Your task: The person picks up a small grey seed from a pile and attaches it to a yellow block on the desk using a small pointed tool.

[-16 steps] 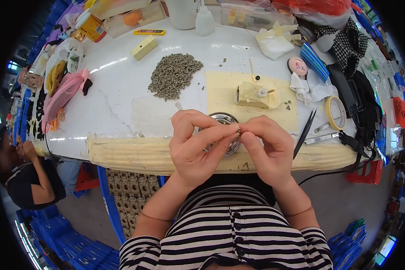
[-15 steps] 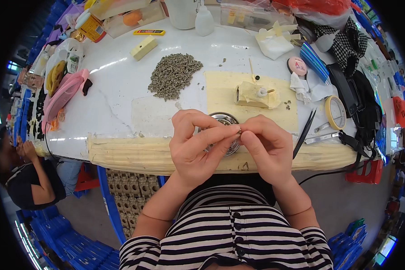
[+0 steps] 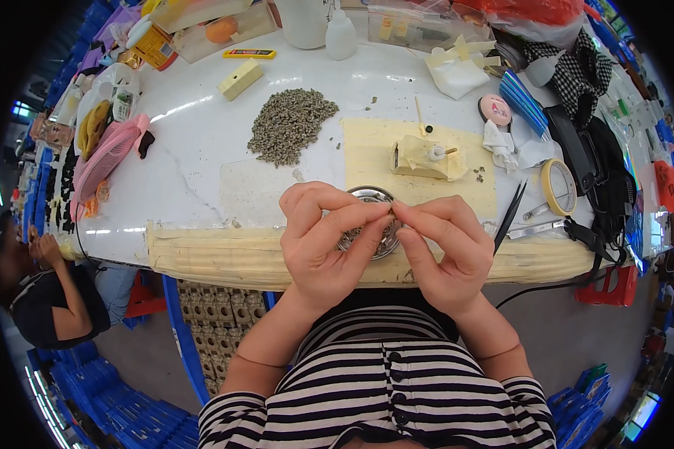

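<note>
Both the left hand (image 3: 323, 241) and the right hand (image 3: 443, 245) pinch narrowly on one tiny grey part, meeting fingertip to fingertip just above the round shiny metal dish (image 3: 370, 224), apparently mid-assembly; fine alignment seems the next need, with the grey heap of small parts (image 3: 290, 124) lying beyond the pinch.

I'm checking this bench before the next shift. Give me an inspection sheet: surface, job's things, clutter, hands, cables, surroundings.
Surface: white round table, taped yellowish padding along the near edge.
Job's things: a tiny part pinched at the fingertips, too small to identify; round metal dish under the hands; pile of small grey parts; black tweezers.
Clutter: tape roll, yellow block, white bottle, pink fan.
Hands: left hand and right hand meet fingertip to fingertip.
Cables: black cable hangs off the right edge.
Surroundings: a seated person at left; blue crates.
</note>
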{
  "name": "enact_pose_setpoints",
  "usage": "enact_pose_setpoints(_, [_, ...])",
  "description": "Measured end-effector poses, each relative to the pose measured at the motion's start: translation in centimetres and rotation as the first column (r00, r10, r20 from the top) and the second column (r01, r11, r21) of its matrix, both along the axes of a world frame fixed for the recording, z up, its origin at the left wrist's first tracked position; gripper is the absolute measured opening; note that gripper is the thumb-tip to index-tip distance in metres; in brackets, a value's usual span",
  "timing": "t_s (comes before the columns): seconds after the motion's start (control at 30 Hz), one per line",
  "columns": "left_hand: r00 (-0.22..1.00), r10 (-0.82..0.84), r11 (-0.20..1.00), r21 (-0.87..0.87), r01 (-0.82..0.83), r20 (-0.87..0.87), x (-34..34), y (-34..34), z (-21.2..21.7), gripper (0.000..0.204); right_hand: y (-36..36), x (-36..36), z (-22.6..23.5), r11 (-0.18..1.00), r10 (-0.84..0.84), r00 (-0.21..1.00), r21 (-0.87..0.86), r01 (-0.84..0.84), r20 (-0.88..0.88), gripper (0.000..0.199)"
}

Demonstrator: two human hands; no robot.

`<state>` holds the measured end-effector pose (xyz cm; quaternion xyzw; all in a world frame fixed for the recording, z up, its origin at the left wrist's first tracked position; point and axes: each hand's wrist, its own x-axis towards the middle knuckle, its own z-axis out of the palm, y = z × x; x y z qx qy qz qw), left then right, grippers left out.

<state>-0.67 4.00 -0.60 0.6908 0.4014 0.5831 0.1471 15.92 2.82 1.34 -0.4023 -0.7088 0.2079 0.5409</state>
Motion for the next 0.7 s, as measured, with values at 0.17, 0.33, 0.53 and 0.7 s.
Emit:
enact_pose_setpoints(0.17, [0.998, -0.054, 0.998, 0.03, 0.055, -0.011, -0.1, 0.0, 0.3, 0.024, 0.1, 0.2, -0.4, 0.923, 0.098, 0.942, -0.324, -0.207, -0.32, 0.018])
enact_pose_setpoints(0.33, [0.997, -0.013, 0.997, 0.077, 0.018, -0.072, 0.0, 0.0, 0.3, 0.025, 0.1, 0.5, -0.4, 0.934, 0.092, 0.944, -0.302, -0.193, -0.317, 0.016])
enact_pose_setpoints(0.53, [0.994, 0.05, 0.996, 0.077, -0.042, -0.094, 0.0, 0.0, 0.1, 0.024, -0.4, 0.1, 0.6, 0.994, 0.006, 0.997, 0.11, -0.015, 0.081, 0.029])
enact_pose_setpoints(0.7, [0.998, 0.017, 0.999, 0.049, -0.014, -0.056, 0.0, -0.1, 0.1, 0.024, -0.3, 0.3, -0.3, 0.996, 0.029, 0.998, -0.083, -0.033, -0.059, 0.025])
